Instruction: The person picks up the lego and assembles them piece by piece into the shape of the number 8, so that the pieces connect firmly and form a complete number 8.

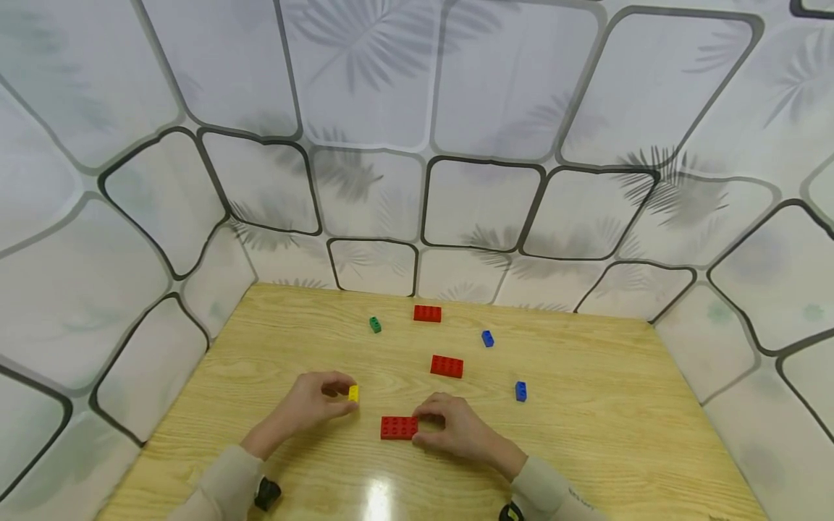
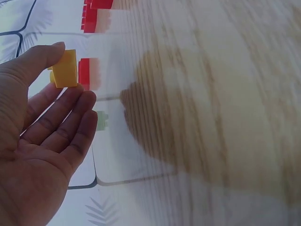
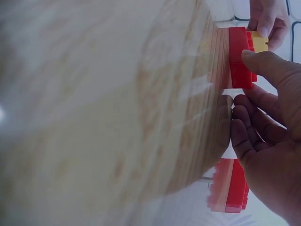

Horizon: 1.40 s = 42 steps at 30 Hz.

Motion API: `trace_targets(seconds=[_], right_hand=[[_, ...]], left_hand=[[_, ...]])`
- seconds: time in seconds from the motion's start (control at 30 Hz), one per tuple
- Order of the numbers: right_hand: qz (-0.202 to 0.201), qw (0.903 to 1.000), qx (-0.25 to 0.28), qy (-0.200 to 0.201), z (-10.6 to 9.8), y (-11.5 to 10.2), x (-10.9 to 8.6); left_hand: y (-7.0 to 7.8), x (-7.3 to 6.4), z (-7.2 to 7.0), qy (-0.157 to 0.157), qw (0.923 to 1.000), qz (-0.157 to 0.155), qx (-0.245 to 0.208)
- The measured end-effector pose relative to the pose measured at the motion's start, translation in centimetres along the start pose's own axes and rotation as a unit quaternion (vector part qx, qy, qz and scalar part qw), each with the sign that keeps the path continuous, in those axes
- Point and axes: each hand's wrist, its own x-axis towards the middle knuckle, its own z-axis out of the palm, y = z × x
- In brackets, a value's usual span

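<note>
Between thumb and fingertips my left hand (image 1: 316,399) pinches a small yellow toy brick (image 1: 354,393), seen close up as the yellow brick (image 2: 66,68) in the left wrist view. To its right on the table lies a red studded brick (image 1: 399,428), studs up. My right hand (image 1: 453,427) grips the right end of this red brick, thumb on the near side and index finger on the far side. In the right wrist view the red brick (image 3: 240,59) sits on the tabletop, with the yellow one overlapping beyond it. The other right fingers curl loosely below.
Behind the hands lie a red brick (image 1: 447,366) and another red brick (image 1: 427,313) farther back. A small green brick (image 1: 375,325) is at the back left. Two small blue bricks (image 1: 488,339) are on the right. Patterned cloth walls (image 1: 378,195) border the wooden table (image 1: 619,420).
</note>
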Motion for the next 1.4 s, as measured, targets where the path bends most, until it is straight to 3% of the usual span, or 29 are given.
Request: trace_targets(seconds=[0.43,0.6,0.83,1.1,1.4], right_hand=[[0.012,0.9999,0.002,-0.008,0.0,0.0,0.1],[0.017,0.9998,0.006,-0.01,-0.1,0.0,0.1],[0.017,0.9997,0.01,-0.013,0.0,0.0,0.1],[0.02,0.9997,0.011,-0.011,0.1,0.2,0.1],[0.008,1.0,0.002,-0.003,0.1,0.0,0.0]], left_hand=[[1.0,-0.2,0.9,-0.019,0.9995,0.01,-0.022],[1.5,-0.4,1.2,-0.038,0.9989,-0.003,-0.029],[2.1,-0.8,1.9,-0.065,0.9971,0.012,-0.038],[2.4,-1.1,3.0,-0.072,0.9965,0.029,-0.031],[2.5,-1.2,3.3,-0.075,0.9959,0.033,-0.038]])
